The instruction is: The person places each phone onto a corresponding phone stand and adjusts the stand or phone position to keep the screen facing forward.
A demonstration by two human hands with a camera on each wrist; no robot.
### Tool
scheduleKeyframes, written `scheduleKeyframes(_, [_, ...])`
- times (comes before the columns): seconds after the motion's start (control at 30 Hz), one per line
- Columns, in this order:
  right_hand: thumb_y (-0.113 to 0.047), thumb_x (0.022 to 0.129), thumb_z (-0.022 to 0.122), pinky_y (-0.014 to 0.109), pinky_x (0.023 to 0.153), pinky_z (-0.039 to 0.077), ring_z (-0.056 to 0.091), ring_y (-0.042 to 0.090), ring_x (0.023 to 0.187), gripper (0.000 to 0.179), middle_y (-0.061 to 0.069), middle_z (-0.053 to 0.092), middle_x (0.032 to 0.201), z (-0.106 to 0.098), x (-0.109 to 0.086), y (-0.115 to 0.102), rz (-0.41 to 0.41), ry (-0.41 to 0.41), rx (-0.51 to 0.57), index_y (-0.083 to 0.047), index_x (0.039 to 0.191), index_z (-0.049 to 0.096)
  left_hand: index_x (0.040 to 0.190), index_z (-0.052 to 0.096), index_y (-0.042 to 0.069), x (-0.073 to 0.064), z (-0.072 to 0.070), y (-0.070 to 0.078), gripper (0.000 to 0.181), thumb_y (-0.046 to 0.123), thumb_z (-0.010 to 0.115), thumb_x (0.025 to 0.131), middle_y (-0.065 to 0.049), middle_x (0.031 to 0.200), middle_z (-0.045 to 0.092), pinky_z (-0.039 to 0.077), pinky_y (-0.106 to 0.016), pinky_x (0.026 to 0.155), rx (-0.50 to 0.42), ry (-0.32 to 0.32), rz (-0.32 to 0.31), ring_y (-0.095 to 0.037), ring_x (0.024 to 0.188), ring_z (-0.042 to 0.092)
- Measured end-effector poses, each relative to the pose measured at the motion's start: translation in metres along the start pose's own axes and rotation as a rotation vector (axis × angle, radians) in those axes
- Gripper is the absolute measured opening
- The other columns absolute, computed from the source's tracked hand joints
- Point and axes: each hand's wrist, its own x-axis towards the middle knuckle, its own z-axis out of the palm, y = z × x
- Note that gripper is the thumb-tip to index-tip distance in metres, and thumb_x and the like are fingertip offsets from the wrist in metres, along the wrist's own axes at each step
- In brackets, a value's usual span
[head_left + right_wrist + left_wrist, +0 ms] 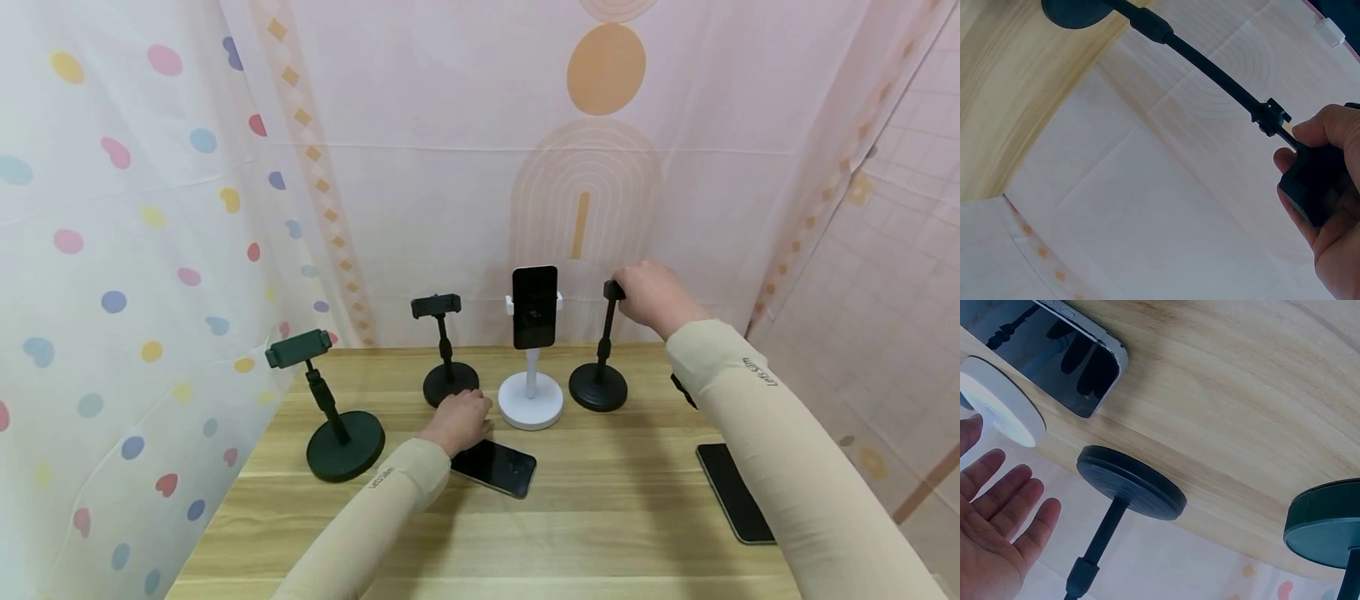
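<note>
from where i stand, the side phone (733, 492) is close to us, flat beside the right sleeve (795, 450). a little farther in, the middle phone (501, 470) lies flat on the wooden table (600, 542). it looks hard, smooth and a bit slippery, and its glass could crack, so i would hold it by its two long edges. the left hand (459, 422) is just by its left end, fingers loose and apart, holding nothing. past that are the green stand (347, 447) and the white stand (531, 402), which holds up the upright phone (535, 307). the left black stand (450, 383) and the right black stand (598, 387) are near them. the right hand (654, 298) grips the right one's clamp (613, 290), thumb on one side, fingers on the other. the thin pole looks stiff, and i guess the round base is the heavy part, so lifting is safest low down. behind everything hangs a pale curtain (427, 208).
</note>
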Motion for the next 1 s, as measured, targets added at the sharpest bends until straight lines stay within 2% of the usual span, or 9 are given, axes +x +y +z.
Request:
scheduleKeyframes(0.43, [0.005, 0.085, 0.059, 0.052, 0.083, 0.051, 0.066, 0.040, 0.092, 0.027, 0.020, 0.071, 0.102, 0.0035, -0.0024, -0.0014, 0.033, 0.036, 0.047, 0.001, 0.108, 0.072, 0.102, 0.071, 0.010, -0.0002, 0.0031, 0.0016, 0.019, 0.027, 0.072, 0.093, -0.005, 0.097, 0.065, 0.053, -0.041, 0.078, 0.004, -0.006, -0.004, -0.023, 0.092, 0.063])
scheduleKeyframes(0.77, [0.003, 0.087, 0.060, 0.052, 0.084, 0.051, 0.066, 0.040, 0.093, 0.026, 0.020, 0.071, 0.102, 0.0054, -0.0026, -0.0037, 0.061, 0.042, 0.053, -0.001, 0.109, 0.073, 0.102, 0.071, 0.011, 0.0000, 0.0026, 0.0023, 0.018, 0.027, 0.071, 0.093, -0.004, 0.096, 0.064, 0.053, -0.041, 0.079, 0.005, -0.010, -0.014, -0.022, 0.092, 0.063])
scheduleKeyframes(1.0, [0.003, 0.087, 0.061, 0.051, 0.081, 0.052, 0.066, 0.037, 0.089, 0.018, 0.018, 0.071, 0.098, 0.0053, -0.0013, -0.0037, 0.059, 0.035, 0.013, 0.000, 0.102, 0.071, 0.105, 0.072, 0.010, -0.0001, 0.0013, 0.0041, 0.020, 0.026, 0.070, 0.094, -0.005, 0.097, 0.064, 0.053, -0.042, 0.080, 0.003, -0.007, 0.004, -0.023, 0.093, 0.063])
